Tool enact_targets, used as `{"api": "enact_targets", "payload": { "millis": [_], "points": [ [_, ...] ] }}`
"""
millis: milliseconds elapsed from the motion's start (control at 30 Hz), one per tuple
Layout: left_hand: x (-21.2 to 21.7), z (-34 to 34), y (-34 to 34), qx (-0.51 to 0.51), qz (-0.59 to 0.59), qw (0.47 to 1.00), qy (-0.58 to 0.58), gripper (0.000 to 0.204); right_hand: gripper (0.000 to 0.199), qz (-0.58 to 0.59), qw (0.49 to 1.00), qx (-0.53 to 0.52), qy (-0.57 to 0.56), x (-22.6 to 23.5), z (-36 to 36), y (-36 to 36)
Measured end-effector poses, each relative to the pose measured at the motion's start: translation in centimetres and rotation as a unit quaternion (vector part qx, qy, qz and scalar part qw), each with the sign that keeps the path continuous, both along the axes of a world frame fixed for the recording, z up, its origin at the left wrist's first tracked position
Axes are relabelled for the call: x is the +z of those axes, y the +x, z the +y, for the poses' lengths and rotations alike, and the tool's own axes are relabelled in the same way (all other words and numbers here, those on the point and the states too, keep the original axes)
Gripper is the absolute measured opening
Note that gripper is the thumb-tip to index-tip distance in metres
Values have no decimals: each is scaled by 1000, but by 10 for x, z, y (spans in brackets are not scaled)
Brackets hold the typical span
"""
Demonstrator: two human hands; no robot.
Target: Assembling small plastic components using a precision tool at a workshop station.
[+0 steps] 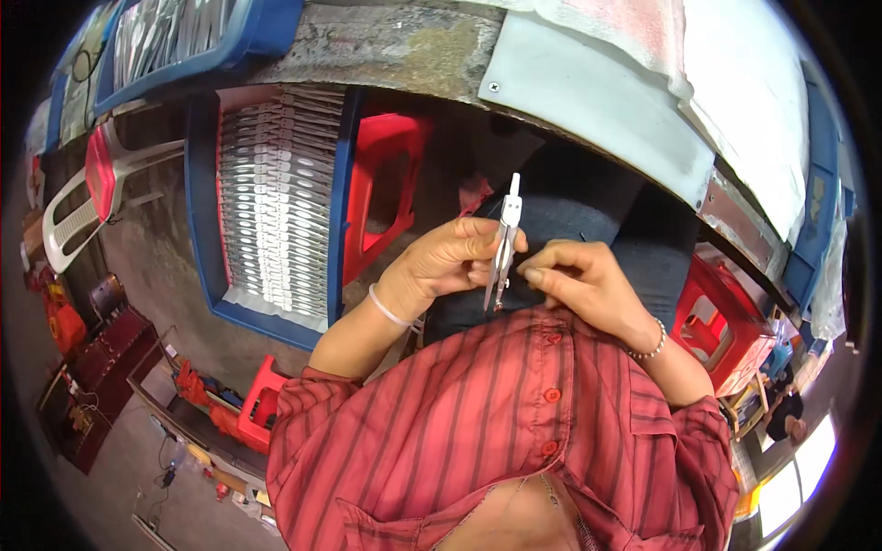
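Observation:
My left hand [439,259] grips a silver drawing compass [511,213] between thumb and fingers, above my lap. Its pale handle points away from me, and its legs lie close together, pointing back toward my shirt. Just right of the legs is my right hand [593,286], with thumb and fingertips pinched together. Whatever those fingertips hold, if anything, is too small to make out. To the left, a blue crate [203,220] is lined with stacked rows of similar silver compasses [276,197].
A worn workbench [395,50] with a grey plate [588,101] runs along the far side. Red stools [372,184] stand left and right of my legs. Another blue bin [266,37] sits at the far left, near a white plastic chair [69,211]. A person [787,418] is far right.

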State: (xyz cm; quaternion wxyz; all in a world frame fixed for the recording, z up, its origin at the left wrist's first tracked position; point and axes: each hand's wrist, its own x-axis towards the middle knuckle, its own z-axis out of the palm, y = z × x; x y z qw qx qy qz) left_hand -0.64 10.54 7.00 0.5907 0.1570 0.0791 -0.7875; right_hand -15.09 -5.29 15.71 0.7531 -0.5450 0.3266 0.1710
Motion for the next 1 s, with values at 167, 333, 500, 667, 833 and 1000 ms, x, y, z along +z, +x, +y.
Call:
{"api": "enact_targets", "payload": {
  "millis": [167,333,500,667,833,1000],
  "points": [
    [-6,7,10,15,8,1000,-4,39,20,-222,889,109,-385,11,-4,4],
    [-2,12,17,18,-25,999,38,36,40,-343,731,276,-521,21,2,29],
    [10,31,21,51,-57,995,63,25,31,-388,617,379,-571,21,24,71],
    [27,69,45,143,-78,985,60,31,18,-485,585,407,-507,20,36,130],
    [63,113,51,280,-488,780,273,30,14,-502,717,282,-393,21,70,227],
    [45,135,40,301,-803,407,315,24,17,-419,790,239,-378,-31,108,338]
  ]
}}
